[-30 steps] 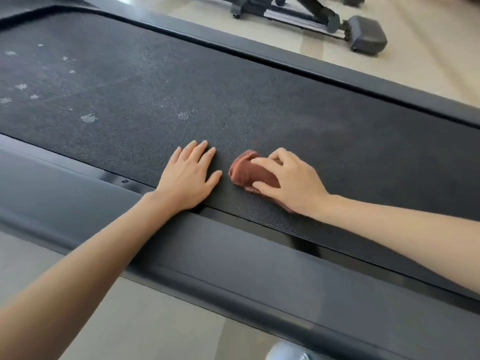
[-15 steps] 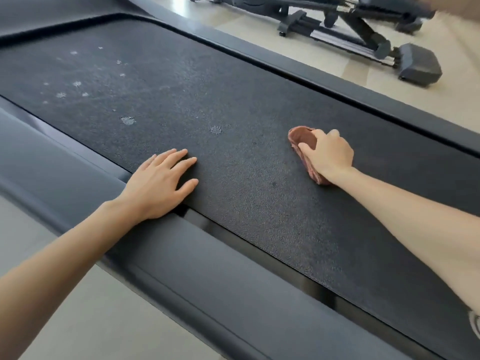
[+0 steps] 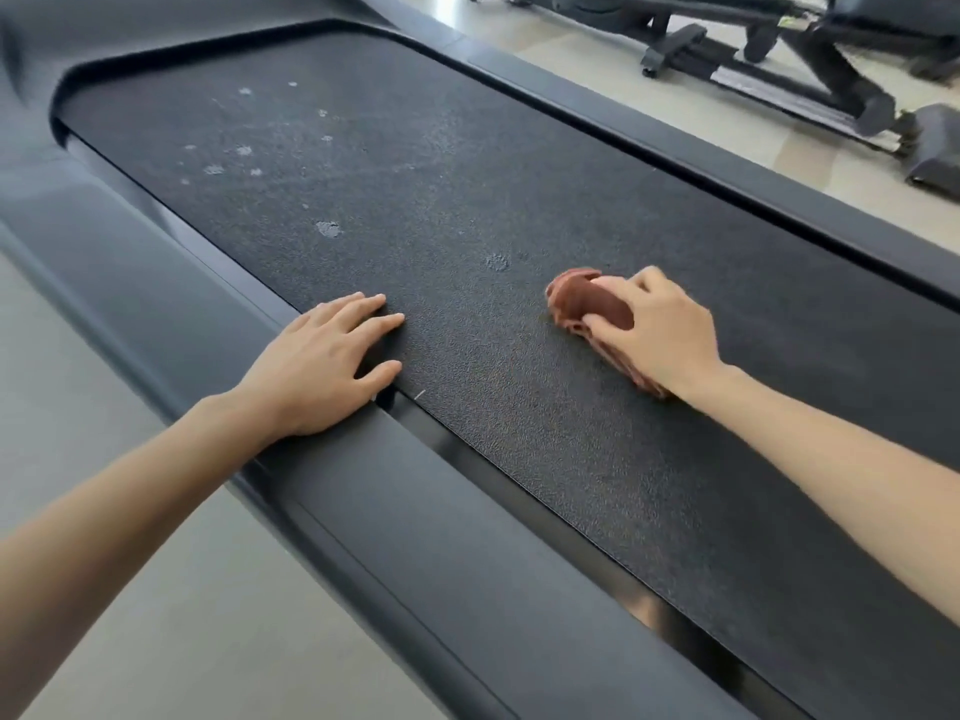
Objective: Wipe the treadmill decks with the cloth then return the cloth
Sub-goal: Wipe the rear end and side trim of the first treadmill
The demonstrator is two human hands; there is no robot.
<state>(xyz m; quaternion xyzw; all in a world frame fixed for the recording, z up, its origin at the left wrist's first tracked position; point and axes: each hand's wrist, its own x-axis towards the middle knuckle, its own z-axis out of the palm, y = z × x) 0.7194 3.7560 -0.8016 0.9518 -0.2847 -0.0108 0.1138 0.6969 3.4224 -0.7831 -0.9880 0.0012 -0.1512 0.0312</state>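
The black textured treadmill deck (image 3: 467, 163) runs diagonally across the view, with pale dusty spots (image 3: 328, 228) on its far left part. My right hand (image 3: 660, 330) presses a bunched reddish-brown cloth (image 3: 582, 301) flat on the belt near its middle, fingers curled over it. My left hand (image 3: 324, 368) lies flat with fingers spread, resting on the near edge of the belt and the grey side rail (image 3: 395, 511), holding nothing.
The far side rail (image 3: 727, 163) borders the belt. Beyond it on the beige floor stands the base of another black exercise machine (image 3: 810, 80). Pale floor (image 3: 156, 589) lies on the near side of the treadmill.
My right hand slid the cloth away from my left hand, out toward the middle of the belt. My left hand stayed planted on the near edge while the view shifted.
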